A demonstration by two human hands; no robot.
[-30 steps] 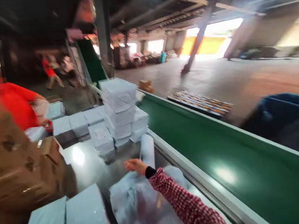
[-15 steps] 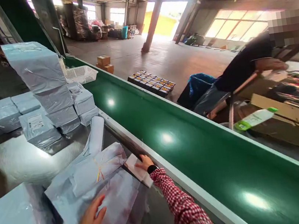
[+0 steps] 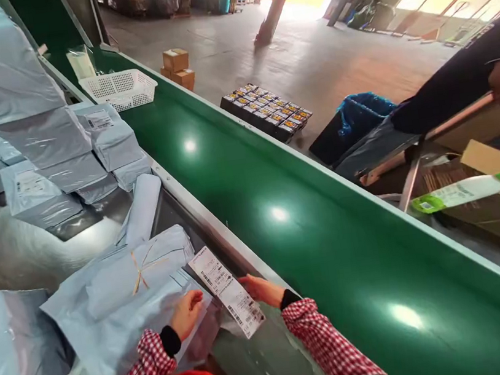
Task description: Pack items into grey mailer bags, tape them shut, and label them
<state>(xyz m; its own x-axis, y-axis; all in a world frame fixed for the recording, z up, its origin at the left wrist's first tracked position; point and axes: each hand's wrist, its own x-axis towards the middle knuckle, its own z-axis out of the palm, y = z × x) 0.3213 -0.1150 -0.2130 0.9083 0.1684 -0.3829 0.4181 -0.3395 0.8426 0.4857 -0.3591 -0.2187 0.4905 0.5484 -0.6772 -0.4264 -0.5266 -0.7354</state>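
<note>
A strip of printed shipping labels (image 3: pixel 227 291) lies slanted beside the conveyor's edge, print facing up. My right hand (image 3: pixel 263 290) is at its right side, fingers closed on the strip's edge. My left hand (image 3: pixel 186 314) hovers over a pile of flat grey mailing bags (image 3: pixel 112 331), its fingers loosely bent and nothing visible in them. On that pile rests a folded bundle of bags (image 3: pixel 153 263) tied with yellowish string. A rolled grey bag (image 3: pixel 144 208) lies just beyond it.
Grey wrapped parcels (image 3: pixel 42 136) are stacked at the left, with a large one (image 3: pixel 12 351) nearer me. The green conveyor belt (image 3: pixel 314 247) runs along my right, carrying a white basket (image 3: pixel 122 89) at its far end. Across it, a person (image 3: pixel 454 84) bends near a green-capped bottle (image 3: pixel 464 192).
My right hand has shifted from on top of the labels to their right edge, and the print now shows. My left hand has moved forward and right, its fingers less spread.
</note>
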